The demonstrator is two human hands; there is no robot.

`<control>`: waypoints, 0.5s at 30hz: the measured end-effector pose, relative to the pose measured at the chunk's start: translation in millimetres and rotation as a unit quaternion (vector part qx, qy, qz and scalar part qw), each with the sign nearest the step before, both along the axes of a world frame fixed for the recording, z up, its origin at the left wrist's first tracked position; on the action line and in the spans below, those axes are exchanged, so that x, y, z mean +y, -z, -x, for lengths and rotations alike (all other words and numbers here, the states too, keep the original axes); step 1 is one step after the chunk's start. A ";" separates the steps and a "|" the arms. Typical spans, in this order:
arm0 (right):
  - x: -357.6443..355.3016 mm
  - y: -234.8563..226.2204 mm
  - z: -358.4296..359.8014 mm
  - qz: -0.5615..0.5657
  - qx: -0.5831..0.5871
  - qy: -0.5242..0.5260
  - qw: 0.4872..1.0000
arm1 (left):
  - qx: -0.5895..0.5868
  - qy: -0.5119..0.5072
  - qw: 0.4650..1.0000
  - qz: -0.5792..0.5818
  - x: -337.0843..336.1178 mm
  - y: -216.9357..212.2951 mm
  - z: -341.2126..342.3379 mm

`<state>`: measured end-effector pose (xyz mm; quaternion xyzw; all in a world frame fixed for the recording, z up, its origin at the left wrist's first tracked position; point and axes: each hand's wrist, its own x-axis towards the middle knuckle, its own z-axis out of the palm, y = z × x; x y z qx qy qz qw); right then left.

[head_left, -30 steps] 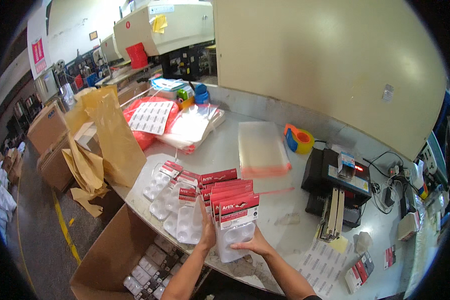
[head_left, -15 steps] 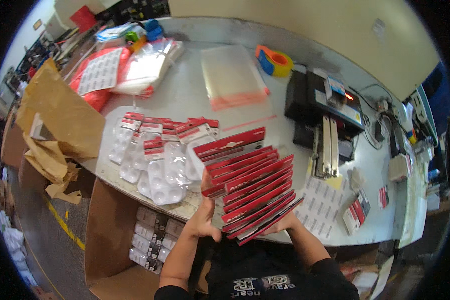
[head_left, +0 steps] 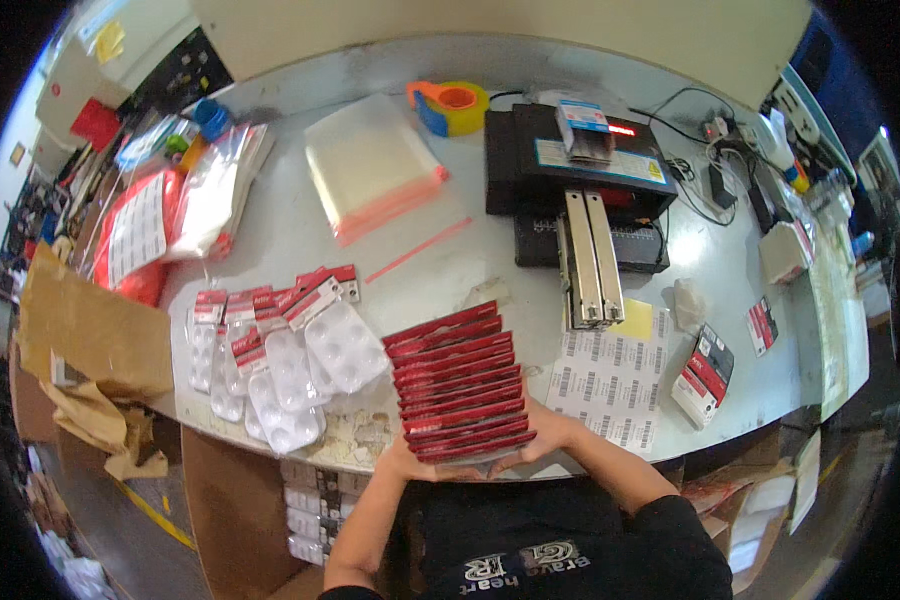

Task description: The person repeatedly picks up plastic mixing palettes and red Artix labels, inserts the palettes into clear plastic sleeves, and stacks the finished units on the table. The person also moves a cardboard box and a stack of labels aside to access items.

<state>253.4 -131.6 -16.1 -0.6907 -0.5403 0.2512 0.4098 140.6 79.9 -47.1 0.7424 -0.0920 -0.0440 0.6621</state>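
Note:
Between my two hands stands a stack of red header-card packs (head_left: 460, 390), their red top edges lined up in rows, near the table's front edge. My left hand (head_left: 410, 460) is closed against the stack's lower left side. On its right side my right hand (head_left: 545, 432) grips it, with fingers partly hidden beneath. What hangs below the cards is mostly out of sight. Left of the stack lie several white plastic paint palettes (head_left: 345, 345) in clear bags with red header cards, overlapping in a pile.
A black machine (head_left: 570, 160) with two metal rails stands at the back right, beside cables. Clear bags (head_left: 370, 165) and a tape dispenser (head_left: 450, 108) lie at the back. Label sheets (head_left: 605, 390) and a small pack (head_left: 705, 375) lie right; a cardboard box (head_left: 230, 500) sits below the table.
The stack, tilted and fanned unevenly before, is now straighter and more even, held lower between both hands. My view has turned toward the right.

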 end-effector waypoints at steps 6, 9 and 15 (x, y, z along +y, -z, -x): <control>1.9 7.6 0.1 -0.095 -0.040 0.077 0.992 | 0.039 -0.031 0.999 0.010 -5.4 3.6 -7.0; -2.4 12.2 1.6 -0.020 0.030 0.104 0.994 | 0.044 -0.046 0.998 0.006 -7.1 2.5 -3.3; -0.1 17.3 6.7 -0.016 0.038 0.126 0.991 | 0.058 -0.081 0.995 0.024 -18.6 6.3 5.8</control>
